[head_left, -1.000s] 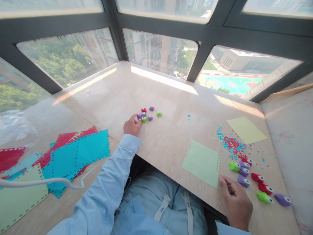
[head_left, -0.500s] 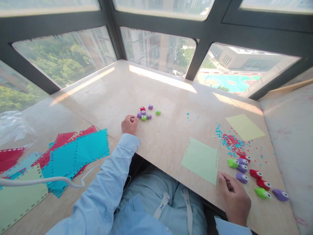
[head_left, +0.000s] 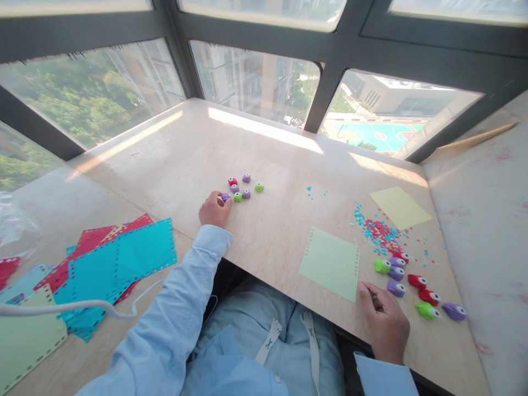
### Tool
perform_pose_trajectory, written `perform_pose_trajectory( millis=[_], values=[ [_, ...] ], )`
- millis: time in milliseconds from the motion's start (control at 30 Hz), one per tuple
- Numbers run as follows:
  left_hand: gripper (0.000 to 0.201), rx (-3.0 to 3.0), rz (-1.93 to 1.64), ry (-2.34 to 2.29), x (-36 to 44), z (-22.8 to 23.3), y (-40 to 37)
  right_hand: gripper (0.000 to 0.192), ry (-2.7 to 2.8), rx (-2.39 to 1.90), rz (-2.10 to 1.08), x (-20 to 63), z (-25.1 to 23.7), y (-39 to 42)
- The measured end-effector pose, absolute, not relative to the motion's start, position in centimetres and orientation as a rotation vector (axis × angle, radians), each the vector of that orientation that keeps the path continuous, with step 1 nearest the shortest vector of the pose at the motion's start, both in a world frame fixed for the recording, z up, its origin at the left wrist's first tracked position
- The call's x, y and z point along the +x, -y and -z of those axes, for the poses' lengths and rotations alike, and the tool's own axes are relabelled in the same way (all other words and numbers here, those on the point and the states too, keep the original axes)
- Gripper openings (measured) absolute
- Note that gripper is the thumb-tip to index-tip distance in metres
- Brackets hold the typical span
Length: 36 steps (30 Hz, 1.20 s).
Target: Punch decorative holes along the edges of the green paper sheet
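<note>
My left hand (head_left: 214,210) is closed on a small purple craft punch (head_left: 225,197) at the left side of a cluster of punches. Beside it stand a red punch (head_left: 232,182), green punches (head_left: 238,197) and more purple ones (head_left: 246,178). My right hand (head_left: 385,319) rests on the table with its fingers curled, and I see nothing in them. Its fingertips lie close to the right corner of a pale green sheet (head_left: 329,267) with holes along two edges; whether they touch it I cannot tell.
More red, green and purple punches (head_left: 429,297) stand right of my right hand. Behind them lie scattered paper dots (head_left: 379,232) and a pale yellow sheet (head_left: 400,207). Punched blue (head_left: 144,250) and red sheets, with a white cable (head_left: 99,304) over them, lie at left. Windows border the table.
My left hand has closed on the purple punch and drawn it slightly away from the cluster. The right hand stays by the green sheet. The whole view has shifted a little.
</note>
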<state>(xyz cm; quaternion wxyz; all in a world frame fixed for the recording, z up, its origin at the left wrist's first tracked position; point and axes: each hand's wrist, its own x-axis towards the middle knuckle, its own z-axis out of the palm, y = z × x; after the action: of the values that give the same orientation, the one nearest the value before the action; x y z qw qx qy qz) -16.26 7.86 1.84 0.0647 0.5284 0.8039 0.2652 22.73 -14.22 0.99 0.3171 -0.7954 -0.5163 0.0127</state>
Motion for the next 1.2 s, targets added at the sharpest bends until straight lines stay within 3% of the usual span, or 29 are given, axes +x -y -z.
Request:
perform_pose_trajectory(
  millis=[100, 267, 600, 700, 833, 967, 1200],
  values=[
    [0.026, 1.494, -1.079, -2.358, -16.2, -1.8, -7.2, 0.05, 1.367, -2.078, -0.032, 22.7, -0.9, 14.2],
    [0.037, 1.371, -1.325, -2.001, -13.7, -2.8, -3.8, 0.049, 1.353, -2.082, -0.055, 22.7, -0.8, 14.3],
    [0.039, 1.526, -0.862, -1.253, -4.8, -2.0, 2.8, 0.048, 1.341, -2.072, -0.048, 22.6, -0.8, 14.2],
    [0.049, 1.529, -0.822, -1.212, -4.3, -1.8, 2.9, 0.047, 1.33, -2.071, -0.051, 22.4, -0.9, 14.2],
    [0.034, 1.674, -0.756, -1.218, -4.3, -1.7, 2.8, 0.047, 1.328, -2.063, -0.056, 22.2, -1.2, 14.1],
    [0.038, 2.019, -0.837, -1.208, -3.8, -1.1, 2.6, 0.046, 1.32, -2.05, -0.056, 22.1, -1.3, 14.0],
    [0.025, 2.405, -0.868, -1.268, -3.4, 0.2, 2.5, 0.041, 1.312, -2.044, -0.077, 22.0, -1.3, 14.1]
  ],
)
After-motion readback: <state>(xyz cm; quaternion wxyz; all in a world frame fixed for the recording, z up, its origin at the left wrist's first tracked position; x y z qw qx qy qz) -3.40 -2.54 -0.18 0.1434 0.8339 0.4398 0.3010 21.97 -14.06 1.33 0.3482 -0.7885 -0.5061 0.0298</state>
